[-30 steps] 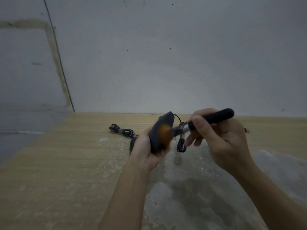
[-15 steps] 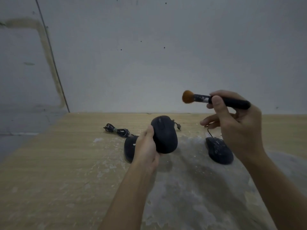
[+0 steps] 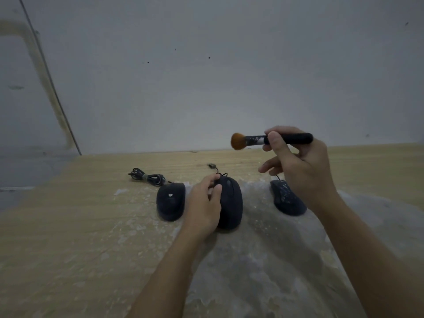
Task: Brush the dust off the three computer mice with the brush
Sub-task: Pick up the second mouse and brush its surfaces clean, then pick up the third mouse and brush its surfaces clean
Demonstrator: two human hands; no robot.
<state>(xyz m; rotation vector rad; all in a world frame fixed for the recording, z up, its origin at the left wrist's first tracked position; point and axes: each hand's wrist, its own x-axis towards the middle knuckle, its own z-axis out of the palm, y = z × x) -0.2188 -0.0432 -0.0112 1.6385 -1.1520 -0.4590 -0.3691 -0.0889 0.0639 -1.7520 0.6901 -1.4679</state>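
The left hand (image 3: 204, 207) has lowered the middle mouse (image 3: 230, 203) onto the table (image 3: 68, 226), still gripping it; the right hand (image 3: 298, 166) keeps the brush (image 3: 270, 140) raised at 1 o'clock.

light: dim, flat, greyish | shadows: soft, faint under forearms on table (image 3: 68, 226) | glare: none | blur: slight softness throughout | edges: wide-angle bending, wall line (image 3: 49, 76) curved

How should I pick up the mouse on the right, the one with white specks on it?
Probably from above, with fingers pinching the two long sides of the speckled right mouse. It lies flat on the table, its humped back up and its cable end toward the wall, so the sides are the narrow part to hold. The right hand, holding the brush, hovers over it.
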